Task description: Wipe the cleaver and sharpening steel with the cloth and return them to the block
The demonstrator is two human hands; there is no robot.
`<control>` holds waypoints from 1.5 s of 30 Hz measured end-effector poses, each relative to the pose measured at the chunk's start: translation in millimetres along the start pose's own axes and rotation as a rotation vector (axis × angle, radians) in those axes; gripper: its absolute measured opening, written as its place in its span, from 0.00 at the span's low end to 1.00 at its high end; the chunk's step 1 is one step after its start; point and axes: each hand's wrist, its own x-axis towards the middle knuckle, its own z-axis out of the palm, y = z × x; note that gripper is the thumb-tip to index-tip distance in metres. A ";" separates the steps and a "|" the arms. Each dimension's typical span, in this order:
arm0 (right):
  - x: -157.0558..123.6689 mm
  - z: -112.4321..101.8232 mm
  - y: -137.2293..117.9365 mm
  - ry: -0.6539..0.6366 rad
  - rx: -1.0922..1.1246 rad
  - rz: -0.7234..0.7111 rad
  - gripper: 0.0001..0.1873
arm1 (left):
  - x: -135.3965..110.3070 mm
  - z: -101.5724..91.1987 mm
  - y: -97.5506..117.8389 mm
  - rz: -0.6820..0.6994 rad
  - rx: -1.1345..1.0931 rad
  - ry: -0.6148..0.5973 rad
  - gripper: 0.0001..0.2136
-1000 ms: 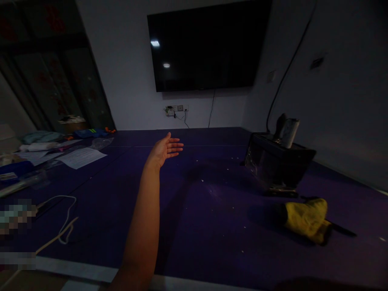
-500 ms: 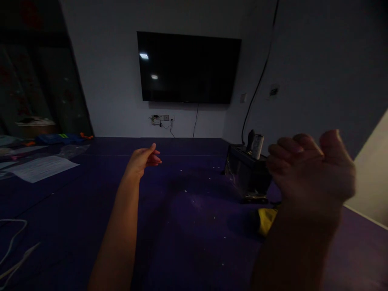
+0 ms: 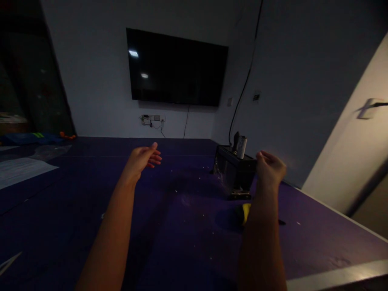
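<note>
My left hand [image 3: 144,159] is held up over the purple surface [image 3: 169,226], thumb on top and fingers apart, with nothing in it. My right hand [image 3: 271,166] is raised at the right, its fingers curled in towards the thumb; no object shows in it. Just left of the right hand stands a black box-like case [image 3: 235,171], apart from the hand as far as I can tell. A pale cylinder [image 3: 241,147] and a dark upright item [image 3: 235,142] stand on the case. Behind my right forearm, a yellow and black object [image 3: 246,212] is partly hidden.
Paper sheets [image 3: 24,171] and clear plastic [image 3: 50,151] lie at the left, near a blue item [image 3: 30,138] and a small orange one [image 3: 67,136]. A large dark television [image 3: 177,68] hangs on the far wall. A pale door [image 3: 348,145] stands at the right.
The view has turned to the right, showing more of the door. My right hand has swung away from the camera and its fingers have closed in. My left hand keeps nearly the same pose.
</note>
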 end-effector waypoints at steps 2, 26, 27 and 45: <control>2.0 9.1 20.0 0.014 -0.142 0.005 0.36 | -0.4 4.0 1.2 0.039 0.000 0.040 0.14; -24.7 49.5 63.9 0.094 -0.262 0.256 0.62 | 3.3 -27.4 -4.9 0.039 0.035 0.177 0.19; -25.4 49.7 63.5 0.113 -0.262 0.243 0.60 | 3.2 -28.3 -5.2 0.043 0.033 0.173 0.19; -13.1 54.9 62.8 0.203 -0.172 0.049 0.47 | 2.9 -27.5 -4.1 0.036 0.026 0.151 0.16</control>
